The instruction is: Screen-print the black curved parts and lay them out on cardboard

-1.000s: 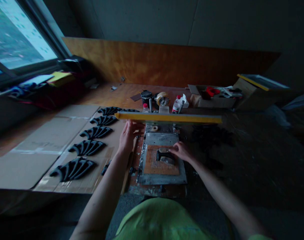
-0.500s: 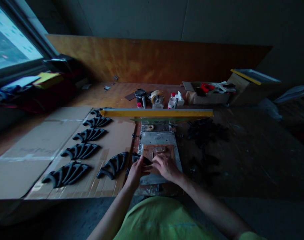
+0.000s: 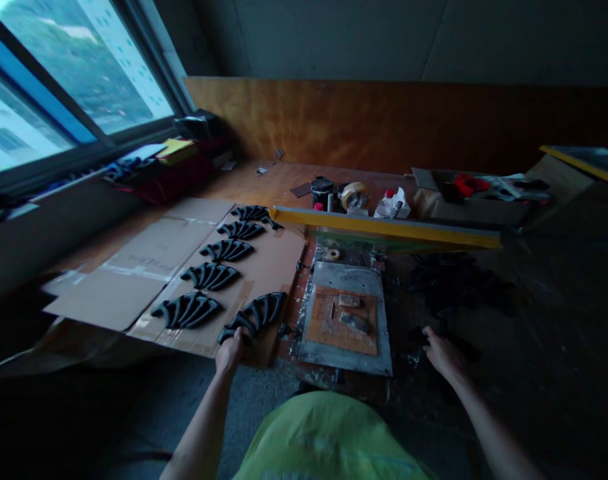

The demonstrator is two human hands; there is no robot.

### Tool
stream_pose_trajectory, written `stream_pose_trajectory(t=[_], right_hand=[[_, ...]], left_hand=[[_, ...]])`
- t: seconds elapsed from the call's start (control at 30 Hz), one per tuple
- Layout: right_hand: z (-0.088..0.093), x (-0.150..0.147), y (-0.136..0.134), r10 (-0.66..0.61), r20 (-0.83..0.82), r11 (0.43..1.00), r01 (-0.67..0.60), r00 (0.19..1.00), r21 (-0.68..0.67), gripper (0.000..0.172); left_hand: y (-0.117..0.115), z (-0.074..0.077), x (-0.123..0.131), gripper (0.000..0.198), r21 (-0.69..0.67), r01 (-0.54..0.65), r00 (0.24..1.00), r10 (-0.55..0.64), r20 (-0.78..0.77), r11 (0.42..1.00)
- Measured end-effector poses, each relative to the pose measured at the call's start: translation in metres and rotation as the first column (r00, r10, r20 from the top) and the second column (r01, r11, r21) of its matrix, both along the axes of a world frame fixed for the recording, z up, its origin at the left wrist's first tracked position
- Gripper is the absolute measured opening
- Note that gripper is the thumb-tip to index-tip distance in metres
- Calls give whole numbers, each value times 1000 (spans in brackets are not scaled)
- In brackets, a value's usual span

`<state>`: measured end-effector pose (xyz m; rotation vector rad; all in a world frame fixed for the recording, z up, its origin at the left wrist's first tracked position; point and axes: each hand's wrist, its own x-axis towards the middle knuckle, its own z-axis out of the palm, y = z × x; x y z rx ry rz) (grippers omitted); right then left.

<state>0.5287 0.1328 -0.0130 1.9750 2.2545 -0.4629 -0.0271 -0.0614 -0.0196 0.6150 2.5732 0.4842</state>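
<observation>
The left hand (image 3: 230,350) touches the near end of a fan of black parts (image 3: 257,317) on cardboard (image 3: 280,267); whether it grips one, I cannot tell. Faint marks (image 3: 143,259) beyond it, leftward, are illegible. The right hand (image 3: 441,352) is near dark pieces (image 3: 457,283), its grip unclear.

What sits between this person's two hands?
In the head view, mainly a grey plate bearing a brown board with small blocks on it lies between the left hand and right hand.
</observation>
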Motion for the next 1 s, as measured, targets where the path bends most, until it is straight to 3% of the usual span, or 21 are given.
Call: stream_pose_trajectory(t=[0.1, 0.2, 0.27, 0.33, 0.4, 0.47, 0.57, 0.73, 0.9, 1.0], right_hand=[[26, -31, 14, 7, -50, 995, -1, 999, 101, 36], [52, -77, 20, 223, -196, 940, -158, 955, 302, 36], [62, -112, 16, 405, -287, 878, -281, 868, 388, 36], [65, -144, 10, 534, -329, 820, -382, 779, 426, 35], [64, -170, 3, 608, -318, 774, -453, 727, 443, 33], [62, -187, 0, 644, -279, 743, -497, 712, 449, 32], [59, -198, -1, 667, -248, 721, -525, 703, 452, 32], [53, -200, 0, 648, -312, 741, -483, 694, 466, 37], [48, -200, -3, 607, -358, 779, -441, 710, 446, 42], [43, -200, -4, 577, -383, 803, -417, 721, 425, 45]], left_hand=[[8, 3, -8, 52, -112, 6, 1000, -4, 18, 994], [6, 14, -2, 61, -183, -3, 1000, 7, 21, 983], [4, 21, 14, 67, -185, -29, 997, 15, -78, 982], [5, 27, 39, 65, -121, 29, 966, -59, -253, 992], [11, 28, 64, 60, -68, 147, 908, -162, -386, 987], [21, 24, 84, 60, -75, 204, 887, -217, -408, 976], [39, 12, 95, 65, -109, 136, 908, -168, -383, 985], [58, 0, 84, 64, -110, 54, 932, -89, -350, 992], [63, 2, 64, 52, -55, 143, 900, -153, -409, 988], [82, 10, 44, 48, -23, 238, 862, -222, -456, 971]])
